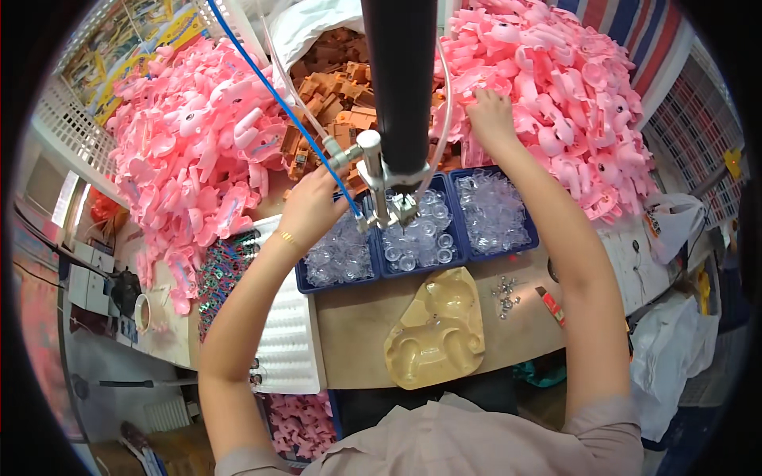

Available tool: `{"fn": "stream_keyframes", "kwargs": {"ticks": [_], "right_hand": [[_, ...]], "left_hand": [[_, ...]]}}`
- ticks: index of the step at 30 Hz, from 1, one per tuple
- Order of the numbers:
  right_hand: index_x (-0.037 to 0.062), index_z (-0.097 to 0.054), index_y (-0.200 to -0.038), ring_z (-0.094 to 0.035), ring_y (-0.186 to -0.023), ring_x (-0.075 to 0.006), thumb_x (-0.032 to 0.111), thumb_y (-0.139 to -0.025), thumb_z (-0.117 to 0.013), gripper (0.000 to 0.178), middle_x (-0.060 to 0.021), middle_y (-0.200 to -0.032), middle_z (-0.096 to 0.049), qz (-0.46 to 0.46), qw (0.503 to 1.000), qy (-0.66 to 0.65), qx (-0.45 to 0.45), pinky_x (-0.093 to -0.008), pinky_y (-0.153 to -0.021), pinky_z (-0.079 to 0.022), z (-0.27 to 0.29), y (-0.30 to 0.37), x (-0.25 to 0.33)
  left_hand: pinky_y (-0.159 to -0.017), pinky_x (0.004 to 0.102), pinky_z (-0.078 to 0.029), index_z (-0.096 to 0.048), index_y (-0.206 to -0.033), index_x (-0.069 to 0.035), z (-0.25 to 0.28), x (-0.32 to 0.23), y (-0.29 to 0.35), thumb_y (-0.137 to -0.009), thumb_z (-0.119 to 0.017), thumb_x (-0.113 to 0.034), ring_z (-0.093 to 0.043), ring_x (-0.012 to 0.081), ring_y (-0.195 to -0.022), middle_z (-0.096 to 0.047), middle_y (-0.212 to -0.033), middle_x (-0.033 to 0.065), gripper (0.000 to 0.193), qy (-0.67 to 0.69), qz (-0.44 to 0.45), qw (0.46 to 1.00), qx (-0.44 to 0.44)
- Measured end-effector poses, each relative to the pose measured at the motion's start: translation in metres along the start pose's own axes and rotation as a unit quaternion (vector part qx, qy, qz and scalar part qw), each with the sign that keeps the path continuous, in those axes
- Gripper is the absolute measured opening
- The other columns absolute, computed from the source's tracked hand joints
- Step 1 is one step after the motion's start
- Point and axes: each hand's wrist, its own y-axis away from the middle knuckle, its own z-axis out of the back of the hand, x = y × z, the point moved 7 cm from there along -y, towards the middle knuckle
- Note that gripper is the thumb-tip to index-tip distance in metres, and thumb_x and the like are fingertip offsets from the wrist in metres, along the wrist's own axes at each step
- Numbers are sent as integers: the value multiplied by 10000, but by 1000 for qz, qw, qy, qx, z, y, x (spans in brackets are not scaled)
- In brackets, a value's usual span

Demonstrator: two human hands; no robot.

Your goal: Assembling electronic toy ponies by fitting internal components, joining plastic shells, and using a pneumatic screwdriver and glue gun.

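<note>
My right hand reaches far into the right pile of pink plastic toy parts. Its fingers are bent around a pink part at the pile's near left side. My left hand is stretched forward beside the orange plastic parts, above the back left of the blue bins. Its fingertips are partly hidden near the metal head of a black upright column. Nearer me lies a yellow moulded fixture with hollow shapes, nothing seated in it.
Three joined blue bins hold clear plastic pieces. Another pink pile rises at the left. A white ribbed tray lies under my left forearm. Small metal bits and a red-handled tool lie right. A blue hose crosses ahead.
</note>
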Motion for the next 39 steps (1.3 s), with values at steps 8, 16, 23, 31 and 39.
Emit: {"fn": "stream_keyframes", "kwargs": {"ticks": [8,16,23,31,39], "right_hand": [[28,-583,-1025,-594,-959,-333,124,-828,-558,221,-136,-1009,-620,-136,959,-142,-205,-403,-825,-469,57,-2,-21],[11,-514,-1218,-572,-1021,-182,111,-914,-590,328,-103,-1087,-571,-290,831,-407,-245,-305,-824,-496,147,171,-70],[6,-576,-1062,-561,-834,-165,108,-924,-501,187,-86,-920,-576,-204,823,-519,111,-307,-725,-453,174,275,54],[32,-543,-1184,-401,-1237,-367,255,-822,-670,444,-194,-1330,-425,36,950,-263,165,-492,-1012,-320,187,282,137],[64,-302,-1450,-474,-1212,-265,185,-818,-730,773,-153,-1402,-388,-154,588,-767,207,-363,-989,-411,175,267,143]], "left_hand": [[-652,435,-525,-584,-984,-73,-98,79,-28,-780,-624,-235,-663,310,-770,-644,-797,178,264,138,48,985,-93],[-675,351,-535,-578,-1123,-91,51,-9,61,-789,-730,-215,-681,268,-744,-687,-854,133,388,161,160,957,-180],[-737,271,-512,-459,-1211,-14,47,-62,146,-869,-665,-90,-640,130,-875,-672,-1016,109,407,600,270,747,-94],[-754,287,-504,-505,-1214,-24,39,-111,177,-781,-734,-75,-630,139,-911,-668,-1060,81,493,361,253,887,-140],[-776,356,-433,-628,-1091,-70,40,-167,159,-667,-773,-87,-613,242,-817,-651,-911,56,448,107,67,988,-84]]}}
